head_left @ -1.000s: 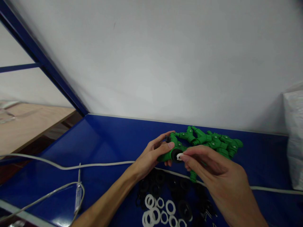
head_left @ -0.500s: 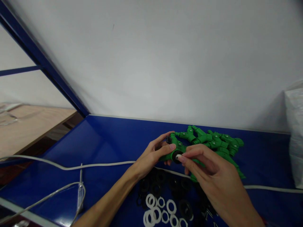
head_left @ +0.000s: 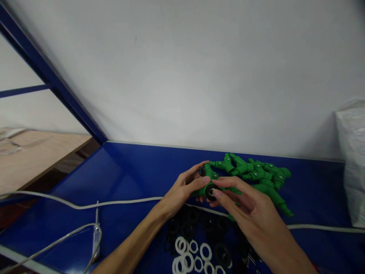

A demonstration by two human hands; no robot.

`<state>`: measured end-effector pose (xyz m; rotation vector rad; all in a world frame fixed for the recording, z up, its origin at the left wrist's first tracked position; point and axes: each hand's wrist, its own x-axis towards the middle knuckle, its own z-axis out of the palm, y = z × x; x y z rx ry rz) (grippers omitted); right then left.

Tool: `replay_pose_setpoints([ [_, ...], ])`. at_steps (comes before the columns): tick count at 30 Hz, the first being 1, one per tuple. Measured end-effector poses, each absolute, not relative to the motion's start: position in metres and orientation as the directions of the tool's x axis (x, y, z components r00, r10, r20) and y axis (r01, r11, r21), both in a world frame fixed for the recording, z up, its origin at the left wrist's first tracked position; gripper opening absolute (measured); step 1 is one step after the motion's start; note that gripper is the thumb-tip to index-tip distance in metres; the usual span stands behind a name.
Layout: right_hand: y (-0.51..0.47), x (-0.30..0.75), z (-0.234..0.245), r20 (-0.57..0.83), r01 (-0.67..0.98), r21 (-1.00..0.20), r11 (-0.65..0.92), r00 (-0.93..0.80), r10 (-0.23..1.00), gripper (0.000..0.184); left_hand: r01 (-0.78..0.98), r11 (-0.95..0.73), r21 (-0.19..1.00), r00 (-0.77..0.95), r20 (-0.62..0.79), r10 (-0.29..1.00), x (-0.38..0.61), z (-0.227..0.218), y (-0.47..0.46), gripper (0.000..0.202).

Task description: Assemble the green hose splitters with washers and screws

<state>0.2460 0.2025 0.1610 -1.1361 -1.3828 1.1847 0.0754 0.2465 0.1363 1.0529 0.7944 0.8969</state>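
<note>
My left hand [head_left: 184, 190] grips a green plastic fitting [head_left: 208, 180] above the blue table, thumb on top and fingers wrapped round it. The fitting's open end carries a black ring [head_left: 210, 192]. My right hand [head_left: 246, 207] presses its fingertips against that end; the small white ring it held before no longer shows. A pile of several more green fittings [head_left: 256, 173] lies just behind my hands.
Black rings [head_left: 196, 220] and white rings [head_left: 194, 255] lie scattered on the blue table [head_left: 128, 171] near the front edge. A white cable [head_left: 85, 205] crosses the table. A white bag [head_left: 352, 163] stands at the right. A white wall rises behind.
My right hand has moved its fingertips onto the end of the green fitting, and the small white ring seen between them earlier is now out of sight.
</note>
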Motion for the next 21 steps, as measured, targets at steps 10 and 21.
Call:
replay_pose_setpoints([
  [10, 0.202, 0.234, 0.156, 0.227, 0.043, -0.973, 0.225, 0.047, 0.973, 0.013, -0.114, 0.138, 0.984, 0.408, -0.081, 0.910, 0.072, 0.145, 0.245, 0.068],
  [21, 0.201, 0.234, 0.157, 0.272, -0.012, -0.962, 0.272, -0.091, 0.958, 0.018, -0.418, 0.377, 0.826, 0.421, -0.192, 0.887, 0.078, 0.138, 0.246, 0.055],
])
